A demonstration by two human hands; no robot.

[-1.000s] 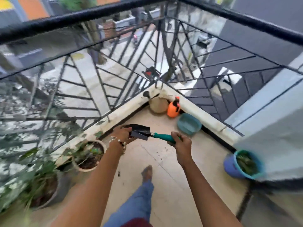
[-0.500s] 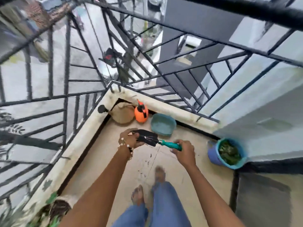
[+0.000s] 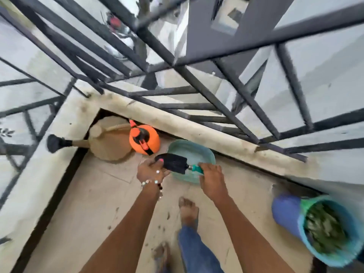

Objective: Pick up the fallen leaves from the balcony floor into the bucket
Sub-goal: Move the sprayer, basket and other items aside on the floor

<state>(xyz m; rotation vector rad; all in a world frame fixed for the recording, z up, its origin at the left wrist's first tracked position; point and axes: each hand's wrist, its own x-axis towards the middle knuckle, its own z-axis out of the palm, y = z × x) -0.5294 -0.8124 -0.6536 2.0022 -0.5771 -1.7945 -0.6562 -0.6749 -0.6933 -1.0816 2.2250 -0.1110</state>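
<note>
A black hand trowel (image 3: 173,163) with a teal handle is held level in front of me, above a teal basin (image 3: 204,154). My right hand (image 3: 211,179) grips the teal handle. My left hand (image 3: 150,171) holds the tip of the blade, thumb on top. The blue bucket (image 3: 285,210) with a teal rim stands at the lower right, filled with green leaves (image 3: 323,227). Small dark bits of debris (image 3: 168,215) lie on the beige floor near my bare feet.
A tan watering can (image 3: 110,142) and an orange spray bottle (image 3: 144,138) sit in the balcony corner. A low pale ledge (image 3: 197,127) with black metal railing (image 3: 216,58) bounds the floor on the left and far side. My feet (image 3: 188,210) stand mid-floor.
I have stepped closer to the corner and the view has tilted down. Both hands keep hold of the trowel, which now hangs over the teal basin. The bucket appears nearer at the right.
</note>
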